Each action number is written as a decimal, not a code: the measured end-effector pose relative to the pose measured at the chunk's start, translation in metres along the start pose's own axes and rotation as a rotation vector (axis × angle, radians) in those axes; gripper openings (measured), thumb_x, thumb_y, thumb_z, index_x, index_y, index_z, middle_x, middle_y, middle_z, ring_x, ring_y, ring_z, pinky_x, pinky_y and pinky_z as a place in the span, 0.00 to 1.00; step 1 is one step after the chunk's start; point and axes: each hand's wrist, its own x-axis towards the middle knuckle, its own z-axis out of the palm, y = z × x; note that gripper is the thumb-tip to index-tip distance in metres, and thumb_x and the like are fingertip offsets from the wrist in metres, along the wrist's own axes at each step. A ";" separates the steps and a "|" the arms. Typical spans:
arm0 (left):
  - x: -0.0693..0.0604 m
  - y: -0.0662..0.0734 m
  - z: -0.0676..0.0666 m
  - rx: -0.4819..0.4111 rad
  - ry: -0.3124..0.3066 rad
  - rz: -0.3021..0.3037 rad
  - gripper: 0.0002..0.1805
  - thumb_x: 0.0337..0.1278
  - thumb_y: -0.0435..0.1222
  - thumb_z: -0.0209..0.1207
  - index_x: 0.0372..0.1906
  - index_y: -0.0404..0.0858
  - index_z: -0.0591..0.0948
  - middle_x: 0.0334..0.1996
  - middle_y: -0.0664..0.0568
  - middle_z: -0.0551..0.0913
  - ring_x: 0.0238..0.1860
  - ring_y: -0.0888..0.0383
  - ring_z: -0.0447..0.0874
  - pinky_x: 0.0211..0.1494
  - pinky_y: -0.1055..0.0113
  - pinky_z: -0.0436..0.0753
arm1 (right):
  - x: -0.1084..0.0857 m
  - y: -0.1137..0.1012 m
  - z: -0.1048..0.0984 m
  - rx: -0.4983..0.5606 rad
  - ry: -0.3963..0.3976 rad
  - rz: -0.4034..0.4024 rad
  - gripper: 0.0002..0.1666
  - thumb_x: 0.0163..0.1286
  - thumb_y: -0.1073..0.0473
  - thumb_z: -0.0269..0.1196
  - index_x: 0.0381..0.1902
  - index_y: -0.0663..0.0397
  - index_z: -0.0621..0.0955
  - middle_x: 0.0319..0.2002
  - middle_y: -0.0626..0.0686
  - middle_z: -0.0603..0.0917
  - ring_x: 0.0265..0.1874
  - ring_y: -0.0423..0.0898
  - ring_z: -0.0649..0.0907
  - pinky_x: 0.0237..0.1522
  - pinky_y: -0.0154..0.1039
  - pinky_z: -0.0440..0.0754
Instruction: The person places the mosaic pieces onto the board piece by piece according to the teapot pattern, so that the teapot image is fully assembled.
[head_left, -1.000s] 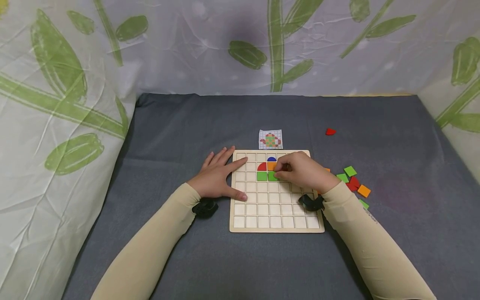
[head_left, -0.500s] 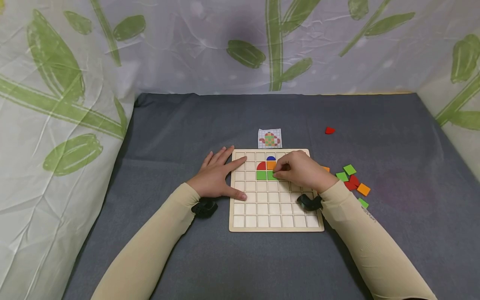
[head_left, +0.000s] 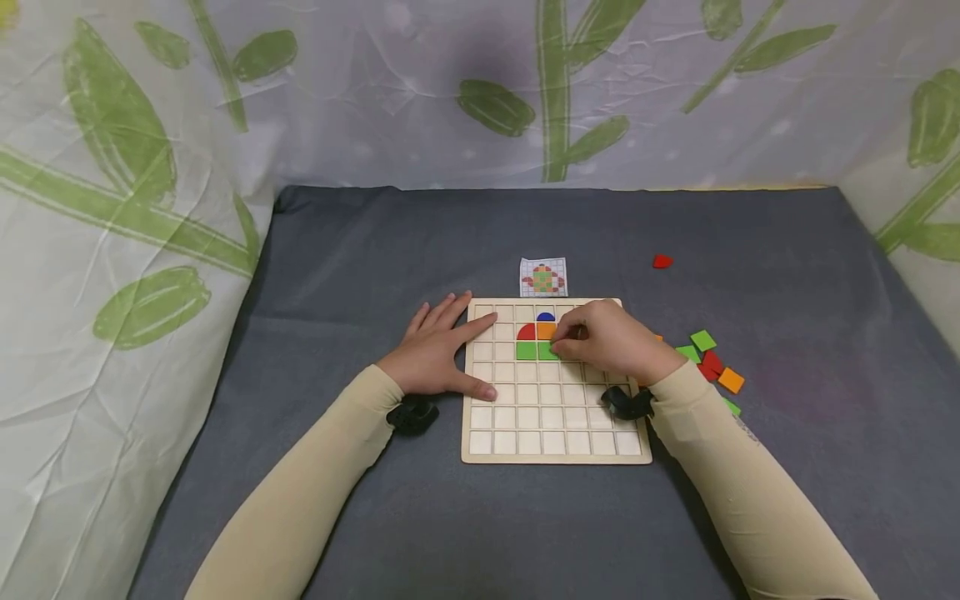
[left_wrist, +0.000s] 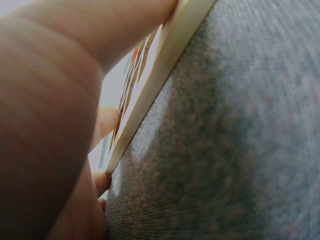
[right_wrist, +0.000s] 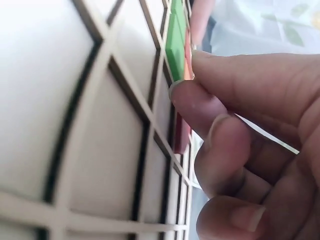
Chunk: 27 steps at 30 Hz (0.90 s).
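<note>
A wooden grid board (head_left: 552, 450) lies on the dark cloth. My left hand (head_left: 433, 354) rests spread at its left edge, thumb and index finger on the frame. My right hand (head_left: 603, 333) has curled fingers low over the upper middle cells, its fingertips at a dark red tile (right_wrist: 181, 134), which they partly hide. Its exact shape cannot be told. Beside those fingertips sit an orange square (head_left: 546, 331) and a green square (head_left: 547, 351). To their left are a red quarter-circle tile (head_left: 527, 332) and another green square (head_left: 527, 351); a blue half-circle tile (head_left: 545, 317) sits above the orange one.
A small printed pattern card (head_left: 543, 277) lies behind the board. Loose green (head_left: 702, 340), red (head_left: 711, 364) and orange tiles (head_left: 731, 381) lie right of the board, partly behind the right forearm. One red tile (head_left: 662, 262) lies farther back.
The head view shifts slightly. Both hands keep practically the same place on the board, and the tiles in the grid look unchanged.
</note>
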 end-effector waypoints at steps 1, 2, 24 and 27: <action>-0.001 0.000 0.000 0.002 0.001 0.000 0.65 0.43 0.71 0.74 0.86 0.60 0.55 0.87 0.50 0.35 0.86 0.47 0.28 0.84 0.42 0.29 | 0.000 0.000 -0.002 0.000 0.001 0.005 0.03 0.70 0.59 0.73 0.35 0.46 0.92 0.32 0.42 0.89 0.32 0.45 0.81 0.36 0.42 0.80; 0.000 0.000 0.000 0.004 0.003 0.002 0.65 0.43 0.71 0.73 0.86 0.60 0.54 0.87 0.50 0.35 0.86 0.47 0.29 0.84 0.42 0.28 | -0.001 0.000 -0.003 -0.002 0.003 0.005 0.03 0.71 0.58 0.73 0.36 0.46 0.92 0.33 0.43 0.89 0.31 0.45 0.80 0.36 0.42 0.80; -0.002 -0.001 0.001 0.007 0.001 0.005 0.65 0.43 0.71 0.73 0.86 0.62 0.53 0.87 0.52 0.34 0.86 0.49 0.27 0.84 0.43 0.27 | -0.038 0.033 -0.046 -0.087 0.071 0.159 0.12 0.74 0.56 0.70 0.49 0.56 0.90 0.40 0.52 0.89 0.33 0.48 0.81 0.34 0.41 0.81; -0.001 -0.001 0.002 0.010 0.004 0.000 0.65 0.43 0.71 0.73 0.86 0.62 0.53 0.87 0.52 0.34 0.86 0.49 0.27 0.84 0.43 0.27 | -0.045 0.039 -0.052 -0.076 0.067 0.189 0.13 0.74 0.55 0.69 0.51 0.56 0.89 0.40 0.53 0.89 0.31 0.48 0.81 0.33 0.41 0.82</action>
